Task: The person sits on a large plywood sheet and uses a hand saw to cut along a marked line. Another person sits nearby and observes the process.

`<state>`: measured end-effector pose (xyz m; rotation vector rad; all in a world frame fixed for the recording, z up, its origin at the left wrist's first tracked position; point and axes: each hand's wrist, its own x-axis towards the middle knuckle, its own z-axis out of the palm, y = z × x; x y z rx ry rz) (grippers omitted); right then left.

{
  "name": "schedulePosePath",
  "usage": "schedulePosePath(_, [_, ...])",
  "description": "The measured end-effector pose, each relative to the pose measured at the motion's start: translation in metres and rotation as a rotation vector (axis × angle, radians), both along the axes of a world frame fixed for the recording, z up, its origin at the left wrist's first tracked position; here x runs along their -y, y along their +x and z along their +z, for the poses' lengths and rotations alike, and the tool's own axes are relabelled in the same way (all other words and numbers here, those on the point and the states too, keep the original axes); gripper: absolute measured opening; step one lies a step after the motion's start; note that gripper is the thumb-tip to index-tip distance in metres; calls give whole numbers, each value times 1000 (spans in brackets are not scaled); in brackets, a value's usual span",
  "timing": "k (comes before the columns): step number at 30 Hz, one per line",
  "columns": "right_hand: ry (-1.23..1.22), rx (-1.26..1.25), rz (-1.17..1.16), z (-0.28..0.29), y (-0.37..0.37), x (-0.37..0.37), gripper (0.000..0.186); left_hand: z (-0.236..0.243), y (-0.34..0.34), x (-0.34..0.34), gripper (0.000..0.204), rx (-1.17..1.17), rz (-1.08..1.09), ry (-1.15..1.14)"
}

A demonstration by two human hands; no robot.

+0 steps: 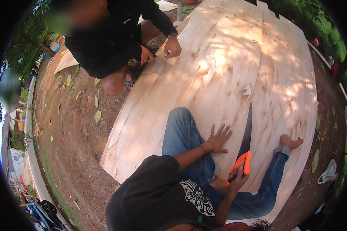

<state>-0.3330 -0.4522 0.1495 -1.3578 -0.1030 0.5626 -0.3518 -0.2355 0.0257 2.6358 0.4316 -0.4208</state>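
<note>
Head view: a seated person has 2 bare hands over a pale plywood sheet (216, 92).
Right grip (240, 178): fingers wrapped round the black part of a handsaw's handle, on the near side of the sheet.
Handsaw (244, 144): orange-and-black handle at the near end, dark blade pointing far and slightly right, narrowing to its tip around the middle of the sheet. Whether its teeth sit in the wood cannot be told.
Left grip (219, 139): holding nothing, palm down on the sheet with fingers spread, left of the blade and apart from it; a thin bracelet (202, 148) circles the wrist.
Pale scrap (247, 90): small and pointed, just beyond the blade's tip.
Blue jeans (183, 133): 1 knee raised to the left of the left grip, the other leg folded out to the right, its bare foot (291, 142) on the sheet.
Black T-shirt (142, 192): near left, with a white print.
Co-worker (104, 42): in dark long sleeves, low at the far left edge of the sheet, a wristwatch (174, 34) on 1 wrist.
Ground: brown soil (81, 134) with scattered leaves (98, 116) on the left, a crumpled white bag-like thing (327, 171) on the right.
</note>
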Motion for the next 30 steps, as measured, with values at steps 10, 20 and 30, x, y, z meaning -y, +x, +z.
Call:
schedulePosePath(10, [-119, -120, -112, 33, -24, 16, 22, -9, 3, 8, 124, 65, 32, -6])
schedulePosePath(20, [-228, -105, -165, 67, -27, 3, 27, -9, 0, 6, 124, 57, 28, -17])
schedulePosePath(30, [-332, -120, -185, 83, -27, -15, 24, -4, 1, 8, 123, 71, 42, -53])
